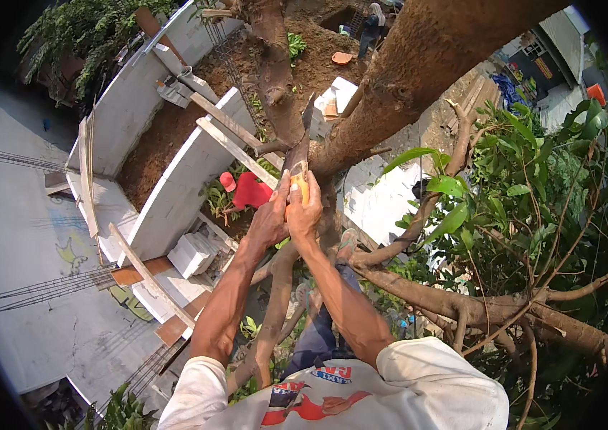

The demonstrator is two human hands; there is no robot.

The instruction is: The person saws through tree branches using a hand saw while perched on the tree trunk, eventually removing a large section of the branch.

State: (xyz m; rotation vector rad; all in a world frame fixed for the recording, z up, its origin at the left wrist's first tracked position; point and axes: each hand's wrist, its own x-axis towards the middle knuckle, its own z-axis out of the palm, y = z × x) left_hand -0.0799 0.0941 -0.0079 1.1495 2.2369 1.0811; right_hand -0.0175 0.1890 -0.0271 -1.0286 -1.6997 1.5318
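Both my arms stretch forward to a handsaw with an orange-yellow handle and a long dark blade (297, 153) that tapers away from me. My right hand (305, 211) is closed round the handle. Against its left side my left hand (271, 217) is closed too, gripping at the handle. The blade lies at the fork between a thick leaning trunk (404, 79) and a thinner limb (274, 93). Whether its teeth touch bark, I cannot tell. My feet are up among the branches, one shoe (348, 244) showing beside the trunk.
Far below, a person in a red shirt (252, 191) and red cap is beneath my hands. Another person (371, 30) stands on bare soil at the top. Pale block walls (178, 179), planks (236, 152) and protruding rebar (57, 283) lie left. Thick branches (454, 301) and leaves crowd the right.
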